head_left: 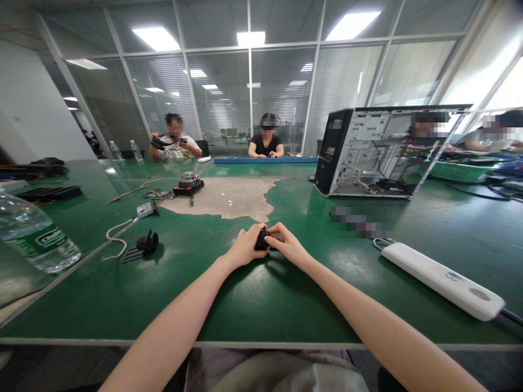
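Left hand (244,246) and right hand (287,243) are pinching a small black part (261,240), mostly hidden; open computer case (368,149) sitting at two o'clock.

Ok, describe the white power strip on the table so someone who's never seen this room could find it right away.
Start at the open computer case standing on the green table, then come toward the near edge on that same side. The power strip lies flat there, beyond the person's right hand. It is the only long white bar nearby, with a dark cable at its near end.
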`<control>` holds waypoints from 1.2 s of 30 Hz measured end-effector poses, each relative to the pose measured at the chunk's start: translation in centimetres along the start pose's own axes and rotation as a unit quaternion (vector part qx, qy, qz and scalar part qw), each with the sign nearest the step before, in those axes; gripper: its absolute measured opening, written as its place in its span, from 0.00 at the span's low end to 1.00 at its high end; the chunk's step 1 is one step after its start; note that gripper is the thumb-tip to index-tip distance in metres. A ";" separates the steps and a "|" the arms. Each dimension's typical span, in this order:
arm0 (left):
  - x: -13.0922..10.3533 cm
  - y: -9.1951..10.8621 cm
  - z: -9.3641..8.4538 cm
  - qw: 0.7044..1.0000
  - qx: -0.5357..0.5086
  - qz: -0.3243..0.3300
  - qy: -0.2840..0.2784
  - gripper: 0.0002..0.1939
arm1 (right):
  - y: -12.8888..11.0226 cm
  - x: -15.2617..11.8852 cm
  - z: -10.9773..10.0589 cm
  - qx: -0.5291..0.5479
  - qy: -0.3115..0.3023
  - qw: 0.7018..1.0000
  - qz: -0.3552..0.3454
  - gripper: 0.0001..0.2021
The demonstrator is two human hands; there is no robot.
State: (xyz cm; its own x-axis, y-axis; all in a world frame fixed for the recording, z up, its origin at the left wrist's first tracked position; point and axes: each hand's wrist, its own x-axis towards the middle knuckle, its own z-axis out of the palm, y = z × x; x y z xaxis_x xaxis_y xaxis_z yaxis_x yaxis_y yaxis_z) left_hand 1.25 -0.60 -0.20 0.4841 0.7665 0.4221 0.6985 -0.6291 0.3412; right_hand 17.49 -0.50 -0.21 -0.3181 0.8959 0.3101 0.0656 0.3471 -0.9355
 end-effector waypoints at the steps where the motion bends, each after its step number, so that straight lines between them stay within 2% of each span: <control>1: 0.0 0.0 0.0 1.000 0.000 0.000 0.001 0.31 | 0.0 0.1 0.0 0.006 -0.001 1.000 0.002 0.09; 7: 0.0 -0.2 0.0 1.000 0.005 0.009 0.000 0.31 | 0.9 0.5 0.1 0.005 0.017 0.999 0.031 0.13; 10: 0.0 -0.2 0.1 1.000 0.012 0.005 0.002 0.31 | 1.1 0.6 -0.1 0.008 0.005 0.999 0.047 0.14; 17: -0.1 -0.1 0.2 1.000 0.017 -0.007 0.003 0.32 | -0.5 0.0 -0.2 0.040 -0.033 0.999 0.008 0.13; 22: 0.0 0.0 0.2 1.000 0.017 -0.008 0.005 0.32 | 0.1 0.3 0.0 0.035 -0.011 0.999 0.007 0.12; 27: 0.0 0.0 0.1 1.000 0.014 -0.013 -0.002 0.32 | 0.7 0.3 -0.1 0.015 -0.008 0.998 0.052 0.14; 31: 0.0 0.2 -0.1 1.000 0.009 -0.016 -0.004 0.32 | -0.1 0.1 -0.1 0.030 -0.035 0.998 0.044 0.13; 36: -0.1 0.3 -0.1 1.000 0.009 -0.016 -0.002 0.32 | -0.6 0.0 0.0 0.032 -0.022 0.999 0.023 0.12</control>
State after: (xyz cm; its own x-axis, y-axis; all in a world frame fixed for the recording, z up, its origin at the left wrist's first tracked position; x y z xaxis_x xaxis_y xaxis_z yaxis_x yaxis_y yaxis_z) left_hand 1.33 -0.83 -0.02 0.4632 0.7865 0.4085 0.7234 -0.6018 0.3384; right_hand 17.46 -0.74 0.33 -0.3579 0.8965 0.2610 0.0204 0.2870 -0.9577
